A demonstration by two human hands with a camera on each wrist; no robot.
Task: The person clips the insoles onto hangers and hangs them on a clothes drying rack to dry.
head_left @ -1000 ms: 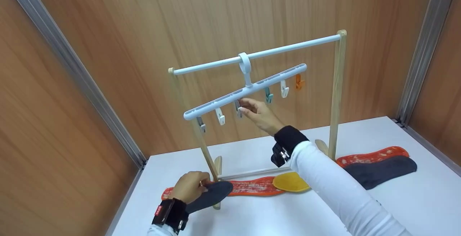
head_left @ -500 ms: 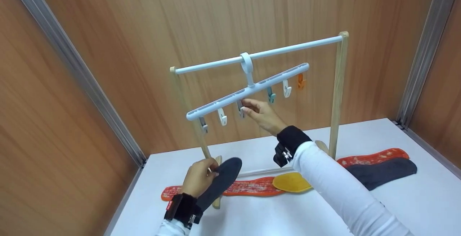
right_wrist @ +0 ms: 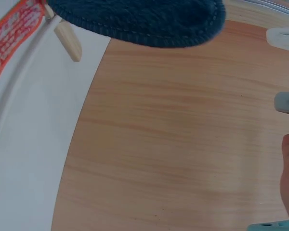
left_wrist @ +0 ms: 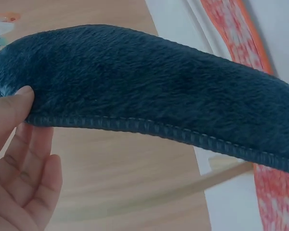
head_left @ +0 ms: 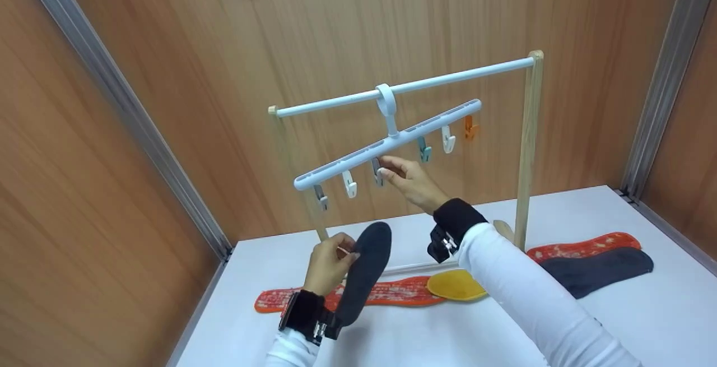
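Note:
The left hand (head_left: 331, 264) pinches a dark insole (head_left: 367, 272) near its upper end, the insole raised off the table and nearly upright. In the left wrist view the thumb lies on the fuzzy face of the insole (left_wrist: 135, 77), fingers behind its stitched edge. At the grey clip (head_left: 377, 173) is the right hand (head_left: 415, 185), thumb and fingers pinching it. That clip hangs from a pale blue hanger (head_left: 358, 157) hooked over the rack's bar (head_left: 459, 78). In the right wrist view the grey clip (right_wrist: 285, 102) touches the fingertips at the right edge.
White clips (head_left: 350, 184), a teal clip (head_left: 424, 150) and an orange clip (head_left: 469, 128) hang along the hanger. Behind the left hand lies a red insole (head_left: 406, 291) with a yellow piece (head_left: 456, 285) on it. A red insole (head_left: 588, 246) and a dark one (head_left: 599, 269) lie right of the rack.
The left hand has risen and moved right, tilting the dark insole from nearly flat to nearly upright. The right hand has stayed at the grey clip.

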